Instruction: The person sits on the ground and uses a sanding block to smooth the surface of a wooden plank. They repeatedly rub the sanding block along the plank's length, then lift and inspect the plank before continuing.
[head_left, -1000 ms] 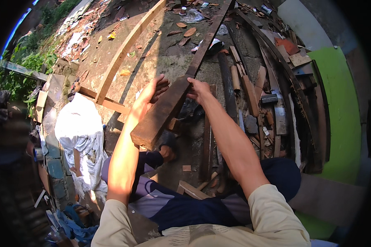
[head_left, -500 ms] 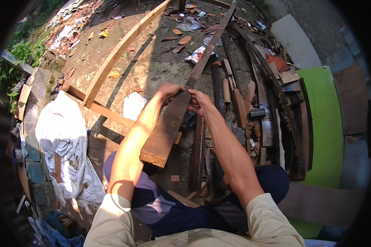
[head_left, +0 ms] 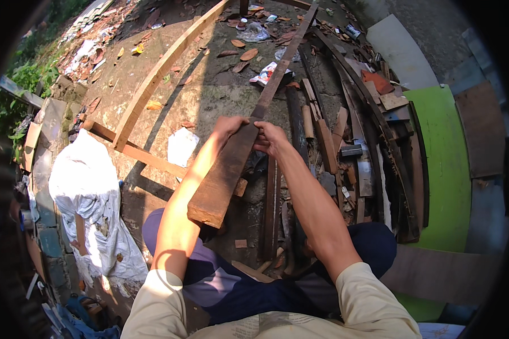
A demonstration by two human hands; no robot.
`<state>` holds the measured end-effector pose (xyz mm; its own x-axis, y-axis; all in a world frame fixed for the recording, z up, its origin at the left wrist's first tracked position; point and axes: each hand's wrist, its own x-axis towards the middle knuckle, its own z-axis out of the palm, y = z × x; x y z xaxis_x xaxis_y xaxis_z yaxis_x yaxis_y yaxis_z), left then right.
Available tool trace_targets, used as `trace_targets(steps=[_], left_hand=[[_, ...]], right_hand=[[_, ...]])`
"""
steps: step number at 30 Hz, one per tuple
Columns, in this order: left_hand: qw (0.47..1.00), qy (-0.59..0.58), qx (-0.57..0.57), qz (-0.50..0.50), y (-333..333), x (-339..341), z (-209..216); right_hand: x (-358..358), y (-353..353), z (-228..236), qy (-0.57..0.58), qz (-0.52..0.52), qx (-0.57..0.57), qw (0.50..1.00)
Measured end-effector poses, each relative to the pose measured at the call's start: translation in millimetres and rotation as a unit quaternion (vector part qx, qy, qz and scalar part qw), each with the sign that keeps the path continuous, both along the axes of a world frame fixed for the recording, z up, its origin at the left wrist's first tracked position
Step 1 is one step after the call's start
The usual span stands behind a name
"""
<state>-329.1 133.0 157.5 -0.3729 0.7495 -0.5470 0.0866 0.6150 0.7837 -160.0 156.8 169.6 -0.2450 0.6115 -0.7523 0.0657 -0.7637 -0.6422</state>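
Note:
A dark brown wooden plank (head_left: 223, 175), wide at its near end, points away from me between my forearms. My left hand (head_left: 230, 126) grips its left edge near the far end, fingers curled and partly hidden. On the opposite edge, my right hand (head_left: 271, 139) is closed, with thumb and fingers against the wood. Beyond my hands a long narrow dark strip (head_left: 282, 68) runs on from the plank to the top of the view; whether the two are joined I cannot tell. A lighter wooden strip (head_left: 164, 68) and a crosspiece (head_left: 138, 152) lie to the left.
A white cloth sack (head_left: 85, 175) lies at the left. Timber offcuts, a hammer head (head_left: 351, 150) and a dark pipe (head_left: 295, 118) crowd the ground to the right, beside a green panel (head_left: 443, 164). Dry leaves and plastic litter (head_left: 271, 74) are scattered ahead.
The plank's near end has shifted slightly left and away from me. Both hands keep their hold at nearly the same place, and the view has moved a little.

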Motion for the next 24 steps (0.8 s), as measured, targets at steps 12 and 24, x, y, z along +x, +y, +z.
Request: trace_targets(steps=[12, 24], left_hand=[[0.998, -0.035, -0.007, 0.046, 2, 10, -3], [1.0, -0.023, -0.003, -0.005, 8, 14, -16]], right_hand=[[8, -3, -7, 0.06, -0.022, 0.0, 0.998], [13, -13, 4, 0.042, -0.064, 0.013, 0.997]])
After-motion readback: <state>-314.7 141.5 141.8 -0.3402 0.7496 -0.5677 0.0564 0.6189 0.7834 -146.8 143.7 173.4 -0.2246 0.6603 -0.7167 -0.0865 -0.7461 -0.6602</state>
